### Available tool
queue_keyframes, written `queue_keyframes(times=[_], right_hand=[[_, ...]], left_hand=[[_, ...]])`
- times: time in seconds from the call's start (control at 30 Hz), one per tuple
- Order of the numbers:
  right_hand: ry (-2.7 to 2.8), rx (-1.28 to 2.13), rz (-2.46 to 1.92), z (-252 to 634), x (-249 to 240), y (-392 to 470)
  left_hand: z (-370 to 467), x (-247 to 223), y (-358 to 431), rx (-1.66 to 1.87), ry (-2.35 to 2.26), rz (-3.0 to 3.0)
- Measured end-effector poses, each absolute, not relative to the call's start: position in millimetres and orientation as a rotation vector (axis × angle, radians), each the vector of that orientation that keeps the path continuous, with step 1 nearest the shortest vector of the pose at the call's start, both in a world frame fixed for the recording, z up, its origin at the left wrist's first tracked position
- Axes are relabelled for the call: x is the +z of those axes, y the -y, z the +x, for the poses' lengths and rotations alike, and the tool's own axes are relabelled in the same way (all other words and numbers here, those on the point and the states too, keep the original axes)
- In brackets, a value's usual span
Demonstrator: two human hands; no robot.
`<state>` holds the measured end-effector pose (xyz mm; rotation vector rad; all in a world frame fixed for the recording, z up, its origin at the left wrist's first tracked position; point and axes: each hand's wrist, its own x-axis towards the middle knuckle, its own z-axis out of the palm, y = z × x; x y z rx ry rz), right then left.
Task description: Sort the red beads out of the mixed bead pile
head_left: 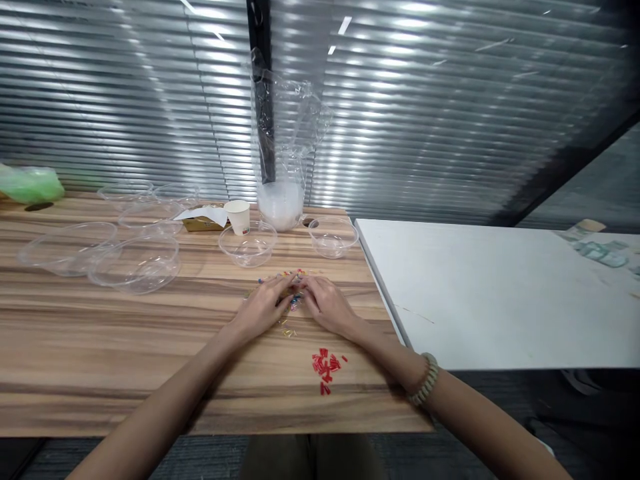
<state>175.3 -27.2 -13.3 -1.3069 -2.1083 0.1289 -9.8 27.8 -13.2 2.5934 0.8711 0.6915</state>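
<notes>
Both hands meet over a loose pile of small multicoloured pieces [295, 301] on the wood-grain table. My left hand [265, 305] rests at the pile's left side, its fingers stretched forward and its thumb apart from them. From the right, my right hand [330, 305] reaches in, its fingers lying forward over the pieces and its thumb lower down. The fingertips nearly touch and partly hide the pile. A few yellow pieces [289, 332] lie just below the hands. Nearer the front edge is a separate group of red pieces [326, 368], short and strip-like.
Behind the hands stand a clear plastic bowl [249, 257], another clear bowl [333, 247], a paper cup [238, 218] and a bagged bowl stack [281, 203]. Several clear bowls [135, 270] sit left, near a small box [203, 223]. A white table [490, 293] adjoins on the right.
</notes>
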Motion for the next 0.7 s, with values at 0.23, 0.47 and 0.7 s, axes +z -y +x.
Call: queue_keyframes(times=[0.23, 0.47, 0.7], right_hand=[[1.976, 0.232, -1.354, 179.1, -16.7, 26.0], [1.913, 0.288, -1.364, 179.9, -15.4, 26.4], [1.813, 0.279, -1.355, 182.4, -16.7, 25.5]], left_hand=[[-6.9, -6.6, -22.6, 0.658, -0.819, 2.594], [-6.2, -6.1, -19.1, 0.614, -0.711, 2.640], [-6.5, -2.0, -12.8, 0.618, -0.663, 2.757]])
